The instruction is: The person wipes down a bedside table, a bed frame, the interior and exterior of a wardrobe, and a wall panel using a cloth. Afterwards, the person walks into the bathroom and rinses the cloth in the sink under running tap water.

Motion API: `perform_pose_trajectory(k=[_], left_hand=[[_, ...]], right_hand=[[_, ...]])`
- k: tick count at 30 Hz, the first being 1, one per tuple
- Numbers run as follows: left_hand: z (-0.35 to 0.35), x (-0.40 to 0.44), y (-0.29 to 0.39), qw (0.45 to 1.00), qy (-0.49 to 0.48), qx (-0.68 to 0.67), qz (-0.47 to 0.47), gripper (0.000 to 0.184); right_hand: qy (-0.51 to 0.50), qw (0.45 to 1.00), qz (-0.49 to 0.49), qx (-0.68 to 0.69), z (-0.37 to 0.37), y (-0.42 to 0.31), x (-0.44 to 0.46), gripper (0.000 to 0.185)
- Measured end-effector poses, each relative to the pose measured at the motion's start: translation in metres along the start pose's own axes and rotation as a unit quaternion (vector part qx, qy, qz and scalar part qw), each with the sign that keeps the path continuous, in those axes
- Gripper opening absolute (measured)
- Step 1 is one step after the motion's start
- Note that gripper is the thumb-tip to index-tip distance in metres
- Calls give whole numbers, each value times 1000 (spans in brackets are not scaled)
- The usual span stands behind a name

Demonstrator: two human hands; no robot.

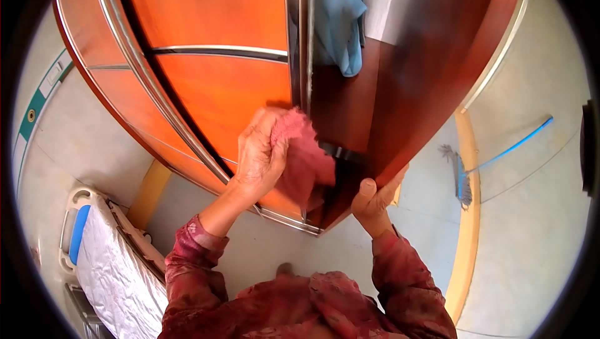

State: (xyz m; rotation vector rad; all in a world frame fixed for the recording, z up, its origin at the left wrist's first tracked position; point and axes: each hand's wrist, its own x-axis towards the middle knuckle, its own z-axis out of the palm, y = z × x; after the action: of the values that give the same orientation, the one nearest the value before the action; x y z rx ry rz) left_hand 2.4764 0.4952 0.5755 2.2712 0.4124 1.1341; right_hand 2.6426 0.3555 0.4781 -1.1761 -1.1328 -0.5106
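Observation:
My left hand (pixel 259 151) is closed around a pinkish-red cloth (pixel 303 157), whose loose part hangs to the right, a little blurred. The cloth is in front of the metal-edged sliding door (pixel 228 101) of an orange wood wardrobe, beside its open section. Against the outer side of the dark red side panel (pixel 425 82) rests my right hand (pixel 375 201), thumb up at the edge and the other fingers partly hidden behind the panel. Inside the open section hangs a blue garment (pixel 340 23).
At the lower left stands a bed with a silvery-white cover (pixel 115 264) and a blue-marked end board (pixel 79 232). A mop with a blue handle (pixel 515 142) leans by the right wall. Grey floor (pixel 431 207) surrounds the wardrobe, with a yellow skirting band (pixel 469 239) along the wall.

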Motion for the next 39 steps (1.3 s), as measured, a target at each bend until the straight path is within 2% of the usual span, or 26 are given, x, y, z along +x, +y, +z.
perform_pose_trajectory(k=[2, 3, 6, 8, 9, 11, 12, 15, 17, 19, 20, 22, 23, 25, 27, 29, 30, 31, 32, 33, 34, 35, 36, 37, 38, 39], left_hand=[[21, 3, -2, 983, 183, 5, 7, 15], [25, 8, -3, 973, 222, -61, 26, 14], [23, 3, -22, 981, 162, -99, 22, 18], [17, 0, -24, 966, 106, -236, -6, 23], [9, 1, -24, 966, 101, -238, -9, 23], [-4, 8, -22, 946, -36, -315, -68, 28], [-1, 9, -21, 926, -49, -367, -77, 28], [-1, 13, -22, 901, -123, -404, -100, 26], [4, 15, -24, 885, -132, -428, -128, 25], [8, 24, -7, 853, -218, -462, -104, 25], [15, 24, -11, 860, -223, -453, -79, 24], [22, 26, -2, 854, -236, -459, -66, 24], [27, 27, 3, 849, -247, -464, -53, 23], [34, 23, 7, 852, -236, -461, -69, 22], [35, 18, 5, 833, -214, -502, -92, 20], [27, 8, 8, 832, -198, -503, -123, 24], [28, 2, 4, 847, -178, -491, -104, 25], [25, -7, -4, 862, -153, -474, -88, 26], [8, -18, -11, 876, -120, -456, -99, 26], [-8, -28, -18, 882, -56, -454, -119, 26], [-21, -37, -22, 881, 2, -454, -135, 27], [-46, -43, -26, 873, 99, -455, -146, 24], [-72, -50, -51, 911, 200, -313, -180, 24], [-92, -47, -70, 903, 337, -234, -125, 30], [-125, -46, -89, 898, 362, -226, -111, 38], [-149, -45, -129, 882, 431, -186, -36, 41]], right_hand=[[-5, 1000, 3, 0, -2, 1, 0, 68], [-3, 1000, 2, 10, -1, 2, 1, 68], [-3, 1000, 26, 4, 1, -5, 8, 68], [6, 999, 30, 11, -1, -6, 10, 68], [-43, 998, 31, 18, -6, -6, 10, 75], [-94, 995, 35, 22, -10, -7, 9, 84], [-92, 993, 57, 42, -10, -6, 9, 85], [-86, 989, 90, 80, -8, -6, 9, 86], [-83, 986, 102, 100, -4, -9, 20, 87], [-3, 998, -37, 56, 5, -24, 53, 82], [-2, 998, -36, 54, 6, -25, 49, 82], [-9, 986, 100, 134, 8, -28, 38, 86], [-9, 986, 101, 134, 5, -27, 38, 86], [-116, 956, 105, 247, -1, -25, 37, 88], [-84, 941, 94, 314, 12, -32, 38, 84], [-73, 802, 111, 582, 27, -39, 43, 77], [-121, 825, 286, 472, 13, 3, 17, 74], [55, 836, 302, 455, 20, -37, 28, 73], [29, 953, 210, 215, -3, 49, -25, 73], [42, 932, 208, 295, 10, -9, 1, 74], [27, 966, 200, 160, 4, -5, -8, 79], [63, 987, 104, 105, 10, -9, -8, 77], [17, 993, 119, -5, 9, -7, -11, 77], [-26, 982, 133, -129, -2, -6, -17, 77], [63, 982, 172, 37, 7, -10, -15, 71], [154, 948, 198, 194, 19, -9, -8, 66]])
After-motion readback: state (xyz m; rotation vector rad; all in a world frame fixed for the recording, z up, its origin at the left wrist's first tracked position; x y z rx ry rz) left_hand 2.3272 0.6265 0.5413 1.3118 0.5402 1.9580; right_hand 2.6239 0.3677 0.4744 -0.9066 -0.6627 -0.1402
